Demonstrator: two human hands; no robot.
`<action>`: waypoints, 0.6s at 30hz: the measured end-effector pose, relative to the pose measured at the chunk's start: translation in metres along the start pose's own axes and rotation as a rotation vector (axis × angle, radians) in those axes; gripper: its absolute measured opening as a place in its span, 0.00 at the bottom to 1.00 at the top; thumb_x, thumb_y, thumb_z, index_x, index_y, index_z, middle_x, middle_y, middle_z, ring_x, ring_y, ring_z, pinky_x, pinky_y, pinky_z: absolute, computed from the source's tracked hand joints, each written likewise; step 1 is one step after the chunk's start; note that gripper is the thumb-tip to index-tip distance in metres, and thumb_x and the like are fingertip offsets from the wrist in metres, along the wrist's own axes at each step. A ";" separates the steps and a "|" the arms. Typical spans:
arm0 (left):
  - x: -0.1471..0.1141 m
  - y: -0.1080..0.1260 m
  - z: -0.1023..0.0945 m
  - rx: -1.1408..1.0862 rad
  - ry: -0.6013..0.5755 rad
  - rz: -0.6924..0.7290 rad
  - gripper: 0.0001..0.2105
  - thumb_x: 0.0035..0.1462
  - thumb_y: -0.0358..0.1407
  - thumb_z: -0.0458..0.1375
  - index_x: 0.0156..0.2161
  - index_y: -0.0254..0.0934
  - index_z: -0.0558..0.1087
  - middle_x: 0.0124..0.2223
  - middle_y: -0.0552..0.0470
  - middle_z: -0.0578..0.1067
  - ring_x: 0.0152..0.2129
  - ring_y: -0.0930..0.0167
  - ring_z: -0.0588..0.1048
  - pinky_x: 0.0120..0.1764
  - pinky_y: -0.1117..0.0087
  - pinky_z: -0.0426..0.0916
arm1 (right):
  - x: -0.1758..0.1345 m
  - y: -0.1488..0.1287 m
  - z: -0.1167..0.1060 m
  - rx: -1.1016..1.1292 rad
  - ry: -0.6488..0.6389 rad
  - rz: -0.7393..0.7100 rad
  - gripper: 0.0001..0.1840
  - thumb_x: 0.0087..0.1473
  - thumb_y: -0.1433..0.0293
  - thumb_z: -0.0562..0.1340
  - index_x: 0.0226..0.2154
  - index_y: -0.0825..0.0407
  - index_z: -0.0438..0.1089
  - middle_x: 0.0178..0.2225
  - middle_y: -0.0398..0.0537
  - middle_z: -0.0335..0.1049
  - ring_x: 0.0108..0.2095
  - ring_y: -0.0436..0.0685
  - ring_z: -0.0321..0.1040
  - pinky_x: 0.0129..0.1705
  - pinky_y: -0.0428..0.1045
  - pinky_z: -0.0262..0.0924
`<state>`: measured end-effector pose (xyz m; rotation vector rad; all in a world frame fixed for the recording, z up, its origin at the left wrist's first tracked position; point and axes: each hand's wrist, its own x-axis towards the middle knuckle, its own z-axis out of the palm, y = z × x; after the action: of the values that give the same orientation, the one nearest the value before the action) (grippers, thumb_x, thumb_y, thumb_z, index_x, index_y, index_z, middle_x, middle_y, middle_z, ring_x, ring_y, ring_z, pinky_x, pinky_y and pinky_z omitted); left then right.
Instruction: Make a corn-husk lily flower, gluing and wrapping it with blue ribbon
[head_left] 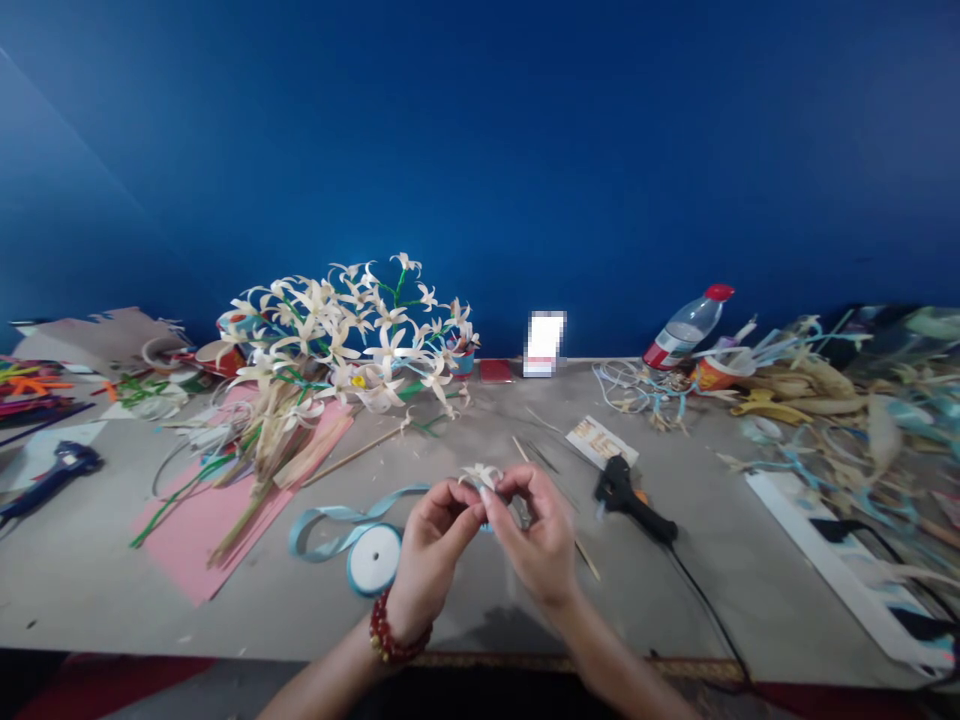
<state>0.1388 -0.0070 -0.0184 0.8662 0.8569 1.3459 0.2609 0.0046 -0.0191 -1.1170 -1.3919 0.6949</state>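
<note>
A small white handmade flower (480, 476) is pinched between my two hands, its petals showing above the fingertips. My left hand (441, 530), with a red bead bracelet (390, 630) at the wrist, closes thumb and fingers on the flower's left side. From the right, my right hand (538, 535) grips its base; the lower part of the flower is hidden by the fingers. A roll of light blue ribbon (375, 560) lies just left of my left hand, with a loose length (322, 535) trailing behind it.
A bunch of white flowers (360, 330) on green stems stands back left, above pink paper (184, 545). A black glue gun (634, 500) lies right, its cord running frontward. Farther right are a white power strip (840, 580), dried husks (795, 390) and a leaning plastic bottle (686, 330).
</note>
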 end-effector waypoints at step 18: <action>-0.002 0.001 -0.002 0.083 -0.017 0.058 0.05 0.55 0.35 0.65 0.33 0.37 0.74 0.33 0.53 0.74 0.32 0.72 0.70 0.38 0.74 0.65 | 0.007 -0.005 -0.007 -0.005 -0.004 -0.143 0.05 0.55 0.73 0.62 0.32 0.48 0.64 0.36 0.46 0.62 0.39 0.58 0.64 0.42 0.54 0.63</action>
<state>0.1370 -0.0090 -0.0183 0.9724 0.8849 1.3593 0.2670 0.0081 -0.0108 -1.0091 -1.4626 0.5912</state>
